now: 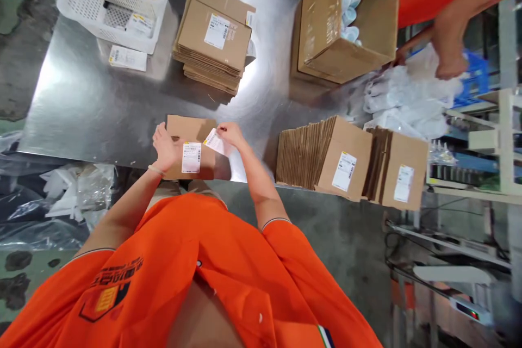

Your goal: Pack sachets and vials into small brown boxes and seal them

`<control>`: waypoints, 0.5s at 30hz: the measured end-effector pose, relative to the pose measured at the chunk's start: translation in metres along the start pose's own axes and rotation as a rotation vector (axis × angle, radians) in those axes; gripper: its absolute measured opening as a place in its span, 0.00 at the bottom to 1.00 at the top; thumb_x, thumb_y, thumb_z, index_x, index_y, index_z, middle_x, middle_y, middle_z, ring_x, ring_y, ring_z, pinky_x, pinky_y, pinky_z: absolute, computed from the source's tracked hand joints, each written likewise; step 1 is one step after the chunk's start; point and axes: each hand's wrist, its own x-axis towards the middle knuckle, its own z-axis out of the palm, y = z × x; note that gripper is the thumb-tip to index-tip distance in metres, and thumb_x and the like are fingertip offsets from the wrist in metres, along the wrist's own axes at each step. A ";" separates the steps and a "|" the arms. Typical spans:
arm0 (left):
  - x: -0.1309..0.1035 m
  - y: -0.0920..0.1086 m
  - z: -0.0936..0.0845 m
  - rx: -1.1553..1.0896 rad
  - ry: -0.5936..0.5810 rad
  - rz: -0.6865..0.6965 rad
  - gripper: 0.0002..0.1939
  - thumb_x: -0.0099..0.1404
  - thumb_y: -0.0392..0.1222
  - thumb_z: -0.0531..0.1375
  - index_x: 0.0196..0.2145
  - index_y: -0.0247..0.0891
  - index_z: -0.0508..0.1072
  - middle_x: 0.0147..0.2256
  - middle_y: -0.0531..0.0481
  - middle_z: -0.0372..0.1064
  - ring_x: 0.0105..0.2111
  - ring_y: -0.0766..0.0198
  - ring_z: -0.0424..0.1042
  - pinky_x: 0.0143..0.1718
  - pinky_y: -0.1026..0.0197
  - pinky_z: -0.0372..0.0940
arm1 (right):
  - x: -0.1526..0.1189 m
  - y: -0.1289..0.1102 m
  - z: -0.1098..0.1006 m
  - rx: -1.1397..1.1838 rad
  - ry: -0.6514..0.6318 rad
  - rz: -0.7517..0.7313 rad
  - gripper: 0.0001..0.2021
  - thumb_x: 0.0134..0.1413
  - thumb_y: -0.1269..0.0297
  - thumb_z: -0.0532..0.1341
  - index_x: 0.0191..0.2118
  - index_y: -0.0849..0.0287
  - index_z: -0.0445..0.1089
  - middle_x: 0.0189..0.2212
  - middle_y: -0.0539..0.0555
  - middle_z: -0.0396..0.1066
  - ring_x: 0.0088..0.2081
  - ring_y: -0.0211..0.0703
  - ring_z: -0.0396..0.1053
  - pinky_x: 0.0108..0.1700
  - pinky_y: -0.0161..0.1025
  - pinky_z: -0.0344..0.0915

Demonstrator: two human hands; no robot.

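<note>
A flattened cardboard box (173,167) lies at the table's near edge in front of me, with a white printed label (191,157) on its face. My left hand (163,145) rests on the box's left side, fingers stretched out. Between the fingertips of my right hand (230,133) is a second white label (215,141). That label hangs tilted over the box's right edge, close to the label on the cardboard.
Flattened boxes are stacked (196,38) at the back. White baskets (110,16) and a loose label stack (128,58) sit left. Labelled cartons stand in a row (305,147) at right. Behind them is an open carton (322,27) beside another person's arm (452,38).
</note>
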 end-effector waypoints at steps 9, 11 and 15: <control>0.014 -0.034 0.011 0.087 -0.157 -0.167 0.70 0.49 0.41 0.84 0.78 0.34 0.50 0.71 0.20 0.56 0.75 0.22 0.56 0.71 0.29 0.64 | 0.084 -0.020 0.001 -0.567 -0.294 -0.073 0.14 0.58 0.68 0.73 0.23 0.60 0.76 0.20 0.50 0.71 0.35 0.41 0.72 0.50 0.42 0.64; 0.016 -0.037 0.014 0.083 -0.162 -0.156 0.69 0.48 0.40 0.84 0.78 0.34 0.51 0.70 0.21 0.56 0.75 0.23 0.57 0.72 0.31 0.64 | 0.084 -0.027 0.012 -0.620 -0.217 -0.074 0.13 0.61 0.67 0.74 0.27 0.64 0.78 0.25 0.56 0.76 0.41 0.45 0.75 0.58 0.48 0.64; 0.021 -0.044 0.017 0.079 -0.140 -0.130 0.65 0.48 0.38 0.83 0.76 0.31 0.54 0.70 0.21 0.57 0.75 0.22 0.59 0.75 0.32 0.60 | 0.071 -0.032 0.010 -0.532 0.074 -0.032 0.15 0.68 0.60 0.74 0.42 0.73 0.78 0.44 0.70 0.82 0.52 0.51 0.75 0.62 0.49 0.62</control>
